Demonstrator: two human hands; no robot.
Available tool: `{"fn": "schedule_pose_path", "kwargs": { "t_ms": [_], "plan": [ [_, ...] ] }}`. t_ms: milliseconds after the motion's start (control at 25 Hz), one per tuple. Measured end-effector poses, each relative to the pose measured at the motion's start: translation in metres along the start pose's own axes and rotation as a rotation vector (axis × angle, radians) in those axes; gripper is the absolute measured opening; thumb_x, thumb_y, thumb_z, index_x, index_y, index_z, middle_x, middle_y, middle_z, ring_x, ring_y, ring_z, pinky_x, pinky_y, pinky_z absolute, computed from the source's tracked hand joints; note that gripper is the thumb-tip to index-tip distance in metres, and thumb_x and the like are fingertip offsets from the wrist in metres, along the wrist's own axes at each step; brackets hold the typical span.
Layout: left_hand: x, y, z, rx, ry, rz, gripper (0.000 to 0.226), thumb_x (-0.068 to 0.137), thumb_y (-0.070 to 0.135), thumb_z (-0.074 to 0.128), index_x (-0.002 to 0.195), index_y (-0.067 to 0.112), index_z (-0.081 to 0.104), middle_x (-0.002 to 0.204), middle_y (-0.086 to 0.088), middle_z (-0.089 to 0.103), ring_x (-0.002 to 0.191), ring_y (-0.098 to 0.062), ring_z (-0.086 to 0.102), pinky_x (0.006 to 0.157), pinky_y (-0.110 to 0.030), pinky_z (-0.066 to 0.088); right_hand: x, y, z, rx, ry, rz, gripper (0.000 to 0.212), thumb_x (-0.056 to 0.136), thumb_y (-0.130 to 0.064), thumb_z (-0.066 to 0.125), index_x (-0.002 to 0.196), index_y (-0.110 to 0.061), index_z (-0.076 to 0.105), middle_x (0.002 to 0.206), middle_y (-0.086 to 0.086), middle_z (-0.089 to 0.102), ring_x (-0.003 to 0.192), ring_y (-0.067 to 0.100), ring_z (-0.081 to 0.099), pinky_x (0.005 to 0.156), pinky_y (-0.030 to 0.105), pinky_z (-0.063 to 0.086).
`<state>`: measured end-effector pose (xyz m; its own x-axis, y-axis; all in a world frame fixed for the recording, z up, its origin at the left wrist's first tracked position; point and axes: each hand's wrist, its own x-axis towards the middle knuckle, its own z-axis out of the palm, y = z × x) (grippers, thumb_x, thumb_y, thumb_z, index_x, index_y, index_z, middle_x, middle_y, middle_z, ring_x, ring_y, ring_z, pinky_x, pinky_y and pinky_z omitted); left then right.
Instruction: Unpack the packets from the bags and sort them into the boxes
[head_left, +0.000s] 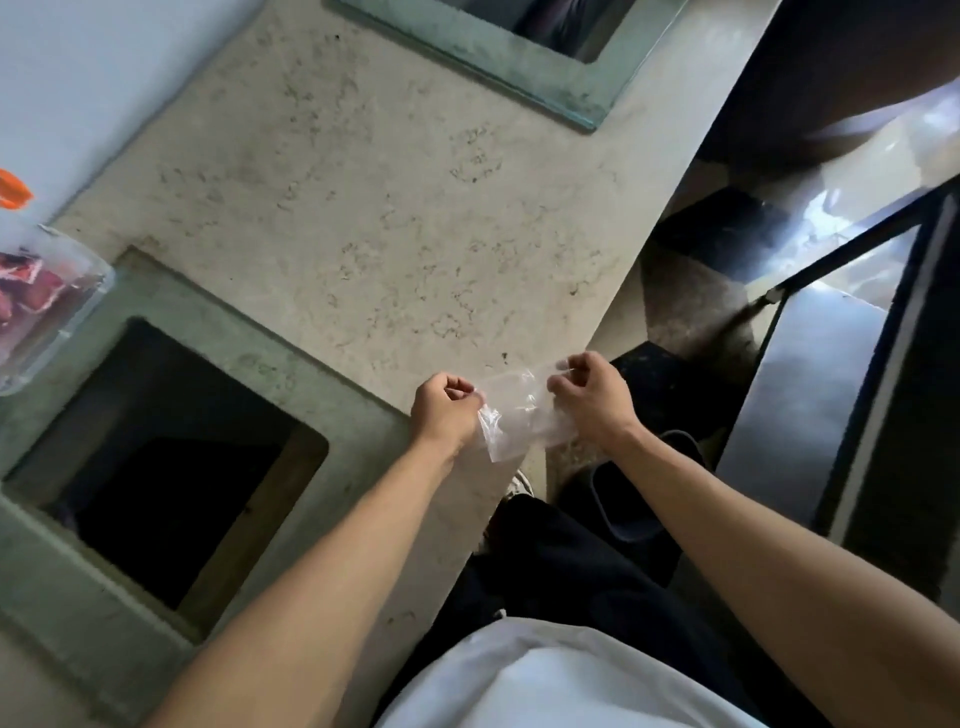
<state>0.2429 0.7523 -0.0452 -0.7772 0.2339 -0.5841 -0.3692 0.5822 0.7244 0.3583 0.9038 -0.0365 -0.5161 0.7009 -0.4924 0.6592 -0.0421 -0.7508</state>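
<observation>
Flanking the bag (519, 410): box (171, 467), slipper (623, 499).

We see the left hand (445, 410) and right hand (592, 397) pinching a clear bag (519, 415) between them above the surface (389, 208) edge, with red packets (36, 296) at its left edge.
</observation>
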Motion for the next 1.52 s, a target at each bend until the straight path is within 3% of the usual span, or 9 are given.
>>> {"fn": "schedule_pose_path", "kwargs": {
  "t_ms": [120,240,400,640,840,1080,1160,1320,1520],
  "plan": [
    [-0.012,0.009,0.019,-0.053,-0.180,0.041,0.021,0.078,0.003,0.074,0.091,0.010,0.061,0.099,-0.024,0.071,0.089,-0.037,0.071,0.080,-0.052,0.061,-0.026,0.028,-0.027,0.090,0.143,0.041,0.018,0.078,-0.021,0.073,0.095,-0.016,0.072,0.088,0.001,0.076,0.078,0.015,0.072,0.066,0.029,0.058],
    [-0.041,0.014,0.055,-0.092,-0.460,0.009,0.042,0.078,-0.003,0.079,0.114,0.000,0.057,0.098,-0.023,0.068,0.084,-0.033,0.068,0.068,-0.046,0.063,-0.060,0.070,-0.062,0.235,0.277,0.134,0.016,0.072,-0.019,0.076,0.088,-0.016,0.076,0.078,-0.001,0.078,0.067,0.008,0.072,0.057,0.024,0.055],
    [-0.086,0.002,0.126,0.105,-0.690,-0.034,0.021,0.078,-0.012,0.075,0.095,-0.003,0.067,0.087,-0.016,0.068,0.070,-0.025,0.068,0.068,-0.043,0.062,-0.096,0.143,-0.107,0.384,0.447,0.326,0.014,0.070,-0.017,0.078,0.083,-0.018,0.075,0.079,-0.001,0.078,0.071,0.012,0.070,0.064,0.028,0.058],
    [-0.071,-0.055,0.237,0.257,-0.669,-0.148,0.020,0.079,-0.013,0.070,0.078,0.006,0.067,0.079,-0.011,0.069,0.071,-0.026,0.066,0.067,-0.041,0.062,-0.072,0.253,-0.123,0.482,0.483,0.546,0.023,0.080,-0.017,0.069,0.104,-0.017,0.070,0.093,-0.007,0.073,0.087,0.010,0.069,0.066,0.019,0.048],
    [-0.014,-0.140,0.325,0.374,-0.605,-0.151,0.022,0.078,-0.010,0.070,0.077,0.012,0.068,0.074,-0.007,0.068,0.069,-0.023,0.064,0.069,-0.041,0.060,0.007,0.362,-0.099,0.391,0.469,0.687,0.027,0.082,-0.017,0.061,0.109,-0.019,0.065,0.103,-0.001,0.070,0.093,0.017,0.066,0.082,0.034,0.055],
    [0.069,-0.243,0.410,0.452,-0.569,-0.153,0.022,0.076,-0.007,0.069,0.076,0.015,0.067,0.075,-0.008,0.068,0.068,-0.023,0.062,0.074,-0.045,0.058,0.090,0.475,-0.065,0.343,0.435,0.694,0.022,0.081,-0.021,0.060,0.102,-0.027,0.064,0.085,-0.015,0.065,0.087,0.013,0.065,0.075,0.025,0.045],
    [0.087,-0.267,0.426,0.452,-0.561,-0.171,0.016,0.073,0.002,0.069,0.084,0.013,0.066,0.082,-0.011,0.069,0.071,-0.024,0.063,0.075,-0.046,0.057,0.111,0.499,-0.059,0.322,0.417,0.660,0.033,0.082,-0.022,0.062,0.115,-0.024,0.063,0.089,-0.017,0.065,0.089,0.010,0.063,0.080,0.022,0.042],
    [0.106,-0.283,0.438,0.599,-0.573,-0.170,0.061,0.071,0.027,0.069,0.129,0.012,0.059,0.116,-0.006,0.065,0.106,-0.026,0.065,0.096,-0.048,0.055,0.131,0.520,-0.058,0.259,0.363,0.627,0.051,0.083,-0.024,0.064,0.133,-0.020,0.053,0.125,-0.002,0.065,0.111,0.014,0.062,0.092,0.025,0.044],
    [0.102,-0.260,0.428,0.588,-0.584,-0.181,0.066,0.071,0.042,0.068,0.131,0.017,0.057,0.121,-0.006,0.065,0.111,-0.027,0.064,0.099,-0.050,0.052,0.129,0.507,-0.071,0.179,0.287,0.587,0.052,0.084,-0.027,0.062,0.135,-0.022,0.054,0.135,0.000,0.061,0.121,0.018,0.058,0.101,0.032,0.045]
  ]
}}
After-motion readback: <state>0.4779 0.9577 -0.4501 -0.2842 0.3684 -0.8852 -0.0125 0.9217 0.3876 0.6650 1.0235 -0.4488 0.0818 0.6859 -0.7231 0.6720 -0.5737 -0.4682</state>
